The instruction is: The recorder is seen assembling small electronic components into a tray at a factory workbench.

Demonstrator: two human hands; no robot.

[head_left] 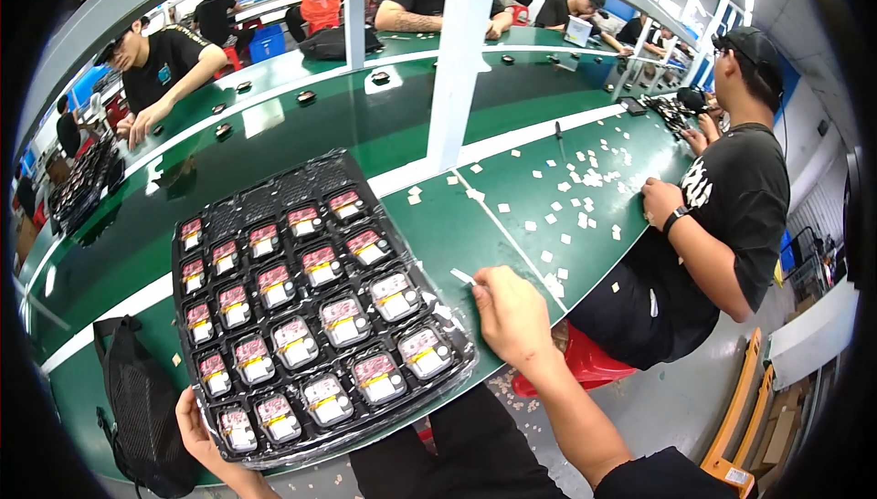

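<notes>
A black plastic tray [274, 190] lies tilted in front of me at the near edge of the green table. Small rounded-square devices [295, 342] with clear, pink and white faces and a yellow stripe fill most of its pockets; the far row of pockets is bare. My left hand [195, 428] grips the tray's near left corner, its fingers partly hidden beneath. Just off the tray's right side, my right hand [517, 318] is closed in a pinch on a small white strip [463, 276].
White paper squares [585, 184] lie scattered on the table to the right, near a screwdriver [559, 131]. A black bag [137, 399] sits left of the tray. A grey post [454, 70] rises ahead. Beside me on the right sits a co-worker [731, 198]; small devices [306, 96] lie along the belt.
</notes>
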